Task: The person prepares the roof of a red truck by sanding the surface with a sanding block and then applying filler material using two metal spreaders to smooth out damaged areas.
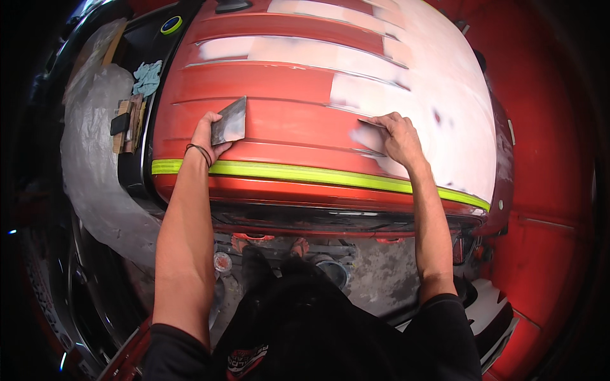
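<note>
A red car roof (279, 95) with raised ribs spreads out before me, its right part covered in pale filler (457, 82). My left hand (206, 134) grips a flat grey spreader plate (230, 124) smeared with whitish paste, held up over the red paint. Over on the right, my right hand (401, 136) pinches a thin dark spreader (373, 130), tilted against the roof beside a rib end. White and greyish smears show around that spreader. Along the near roof edge runs a yellow-green tape strip (305, 174), close below both hands.
Left of the roof, a tape roll (171, 25), a light blue cloth (147, 78) and sanding blocks (130, 124) lie on the windscreen side, next to grey plastic sheeting (92, 140). A bucket (333, 272) and a small tub (222, 262) stand near my feet.
</note>
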The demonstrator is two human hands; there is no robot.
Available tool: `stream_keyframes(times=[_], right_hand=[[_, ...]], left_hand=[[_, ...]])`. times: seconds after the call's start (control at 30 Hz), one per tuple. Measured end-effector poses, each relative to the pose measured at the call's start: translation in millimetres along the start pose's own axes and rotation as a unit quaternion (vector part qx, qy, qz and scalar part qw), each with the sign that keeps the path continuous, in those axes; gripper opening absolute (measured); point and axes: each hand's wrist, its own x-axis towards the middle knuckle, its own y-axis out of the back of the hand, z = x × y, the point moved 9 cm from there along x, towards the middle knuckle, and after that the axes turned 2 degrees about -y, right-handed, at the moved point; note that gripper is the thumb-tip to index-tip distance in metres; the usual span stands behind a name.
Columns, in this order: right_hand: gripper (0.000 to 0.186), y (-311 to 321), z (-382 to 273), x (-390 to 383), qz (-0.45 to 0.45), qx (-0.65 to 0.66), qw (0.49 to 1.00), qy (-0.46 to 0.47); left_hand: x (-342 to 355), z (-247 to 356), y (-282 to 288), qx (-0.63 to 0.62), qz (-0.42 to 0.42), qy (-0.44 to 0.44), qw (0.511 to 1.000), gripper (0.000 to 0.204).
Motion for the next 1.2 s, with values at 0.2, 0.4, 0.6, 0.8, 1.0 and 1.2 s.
stream_keyframes(times=[0.2, 0.4, 0.6, 0.8, 1.0, 1.2], right_hand=[[0.042, 63.4, 1.6, -58.2, 0.091, 0.235, 0.965, -0.078], [0.048, 37.8, -36.8, -219.5, 0.199, 0.791, 0.537, -0.214], [0.062, 10.0, -141.5, -326.1, 0.207, 0.9, 0.302, -0.236], [0.059, 16.4, -222.1, -338.6, 0.203, 0.772, 0.576, -0.178], [0.042, 43.2, -321.2, -320.5, 0.153, 0.459, 0.875, 0.037], [0.05, 38.9, -375.3, -328.9, 0.071, 0.327, 0.932, 0.137]], left_hand=[[2.5, 2.1, -3.3, 0.012, -0.011, -0.018, 1.0, 0.047], [-0.5, 4.9, -2.5, -0.034, -0.053, -0.037, 0.997, 0.04], [-97.2, -27.9, -40.0, -0.131, -0.236, -0.128, 0.954, 0.041], [-236.2, -136.8, -46.4, -0.131, -0.328, -0.08, 0.932, 0.04], [-288.4, -169.2, -10.6, -0.237, -0.287, -0.015, 0.928, 0.04], [-312.2, -166.1, 25.1, -0.204, -0.263, 0.0, 0.943, 0.039]])
